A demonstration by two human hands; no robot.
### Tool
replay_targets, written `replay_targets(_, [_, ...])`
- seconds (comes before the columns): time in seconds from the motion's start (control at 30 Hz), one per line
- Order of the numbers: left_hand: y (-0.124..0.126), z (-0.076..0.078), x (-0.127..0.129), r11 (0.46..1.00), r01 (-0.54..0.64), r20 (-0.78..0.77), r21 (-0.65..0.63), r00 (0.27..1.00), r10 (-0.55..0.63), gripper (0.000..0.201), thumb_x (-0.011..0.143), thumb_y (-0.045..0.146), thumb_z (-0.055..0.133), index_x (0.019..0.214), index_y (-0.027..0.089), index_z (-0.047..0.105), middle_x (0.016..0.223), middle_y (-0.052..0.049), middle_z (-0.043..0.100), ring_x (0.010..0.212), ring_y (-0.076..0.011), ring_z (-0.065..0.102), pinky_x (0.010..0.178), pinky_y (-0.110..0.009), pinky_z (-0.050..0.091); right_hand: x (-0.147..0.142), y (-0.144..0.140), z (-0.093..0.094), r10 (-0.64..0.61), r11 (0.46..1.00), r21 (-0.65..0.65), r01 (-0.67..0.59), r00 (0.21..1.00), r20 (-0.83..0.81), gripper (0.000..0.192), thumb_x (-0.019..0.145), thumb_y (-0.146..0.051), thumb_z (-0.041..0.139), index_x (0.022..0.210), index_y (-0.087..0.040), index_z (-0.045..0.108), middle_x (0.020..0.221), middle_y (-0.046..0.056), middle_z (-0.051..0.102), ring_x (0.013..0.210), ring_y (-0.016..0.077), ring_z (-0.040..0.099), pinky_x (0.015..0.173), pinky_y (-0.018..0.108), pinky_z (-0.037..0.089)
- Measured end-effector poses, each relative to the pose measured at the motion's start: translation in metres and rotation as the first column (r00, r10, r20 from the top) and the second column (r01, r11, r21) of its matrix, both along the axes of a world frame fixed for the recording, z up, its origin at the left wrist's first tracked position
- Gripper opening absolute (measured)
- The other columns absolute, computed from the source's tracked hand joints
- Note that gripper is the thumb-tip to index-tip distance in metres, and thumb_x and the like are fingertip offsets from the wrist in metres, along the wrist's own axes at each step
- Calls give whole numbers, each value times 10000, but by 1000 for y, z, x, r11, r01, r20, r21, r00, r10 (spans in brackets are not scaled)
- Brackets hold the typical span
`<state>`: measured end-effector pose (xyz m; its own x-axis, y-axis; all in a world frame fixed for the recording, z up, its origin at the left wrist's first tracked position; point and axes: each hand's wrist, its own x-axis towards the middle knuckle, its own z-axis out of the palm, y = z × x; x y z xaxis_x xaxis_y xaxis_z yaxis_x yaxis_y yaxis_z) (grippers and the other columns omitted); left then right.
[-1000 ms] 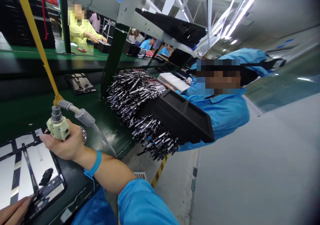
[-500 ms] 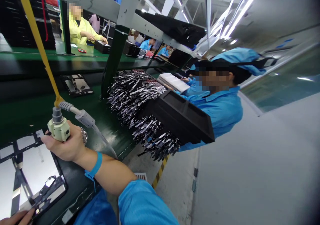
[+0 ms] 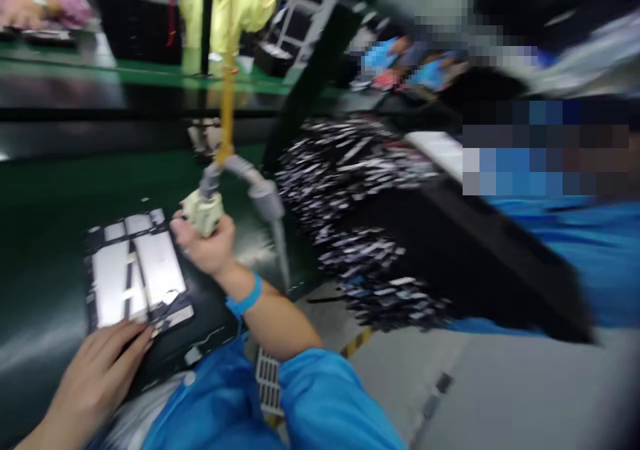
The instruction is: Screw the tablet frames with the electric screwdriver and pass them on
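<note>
Fingertips of the left hand [image 3: 93,377] press flat and spread on the near edge of the dark tray [image 3: 200,317], nothing gripped, only steadying it on the green belt [image 3: 60,190]. On that tray lies the opened device panel [image 3: 133,267], its silvery plates crossed by dark strips; motion blur hides the finer parts. Just right of the panel, the right hand [image 3: 207,247] is closed around a pale powered screwdriver [image 3: 203,211], whose grey cable [image 3: 260,190] loops off to the right while a yellow strap [image 3: 227,103] hangs it from above. The tip is hidden behind the fist, so I cannot tell whether it touches the panel.

Risk lies mostly there: the view is swinging fast, and a driver brought down while the head turns could land off its screw and gouge a plate or a ribbon. A light one-edge hold may let the tray skid. Further right, the heap of small metal strips [image 3: 360,223] spilling over a black bin [image 3: 475,257] sits near the cable, which could drag some off.
</note>
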<state>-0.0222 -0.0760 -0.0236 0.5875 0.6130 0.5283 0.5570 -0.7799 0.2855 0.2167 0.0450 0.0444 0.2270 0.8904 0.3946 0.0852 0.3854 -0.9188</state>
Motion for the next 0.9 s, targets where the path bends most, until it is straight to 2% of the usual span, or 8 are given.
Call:
replay_targets(0.07, [-1, 9, 1, 1000, -12, -52, -20, 999, 11, 346, 932, 94, 649, 1259, 203, 666, 1115, -114, 744, 1013, -272, 702, 877, -414, 562, 1, 5, -4, 1, 1000, 11, -1, 1000, -2, 332, 840, -490, 733, 1013, -211, 683, 910, 35, 754, 771, 161, 727, 760, 303, 621])
replay_targets(0.17, [1, 15, 4, 998, -2, -83, -60, 997, -3, 392, 931, 22, 620, 1292, 176, 636, 1152, -126, 723, 1088, -271, 672, 934, -426, 550, 3, 11, -7, -15, 997, 76, 16, 1000, -5, 250, 864, -438, 715, 973, -215, 680, 916, 38, 744, 820, 172, 742, 807, 326, 628])
replay_targets(0.33, [2, 22, 9, 997, -15, -72, -80, 997, 9, 342, 935, 18, 619, 1250, 149, 647, 1102, -124, 715, 1046, -261, 650, 877, -408, 552, 4, 9, -4, -18, 990, 143, 16, 1000, 12, 190, 885, -376, 696, 1005, -229, 678, 908, 38, 734, 815, 181, 746, 784, 350, 639])
replay_targets(0.47, [3, 27, 13, 996, -25, -23, -84, 999, 24, 323, 928, 36, 645, 1229, 154, 658, 1073, -112, 715, 1020, -247, 654, 852, -391, 559, 4, 9, -5, -39, 989, 143, 33, 998, 40, 201, 892, -386, 686, 1007, -222, 680, 922, 49, 735, 826, 190, 750, 776, 362, 643])
replay_targets(0.63, [4, 29, 18, 994, -45, 7, -101, 999, 46, 294, 941, 57, 639, 1201, 190, 672, 1048, -87, 723, 987, -227, 659, 840, -373, 563, 5, 10, -6, -51, 988, 145, 45, 998, 40, 207, 889, -361, 685, 1045, -224, 687, 910, 44, 738, 825, 190, 750, 768, 366, 645])
replay_targets(0.83, [6, 25, 22, 992, -39, 1, -120, 999, 39, 293, 929, 53, 662, 1196, 175, 670, 1051, -90, 713, 1007, -237, 649, 851, -387, 562, 4, 9, -3, -52, 987, 156, 45, 998, 40, 194, 890, -367, 688, 1025, -227, 684, 886, 39, 737, 815, 197, 752, 767, 379, 649])
replay_targets(0.9, [6, 23, 23, 990, -45, 9, -136, 999, 47, 290, 928, 53, 666, 1199, 157, 665, 1060, -94, 705, 1028, -230, 646, 905, -402, 566, 4, 9, -4, -48, 985, 165, 42, 998, 36, 194, 891, -360, 690, 1034, -229, 683, 894, 40, 735, 811, 198, 753, 764, 383, 650])
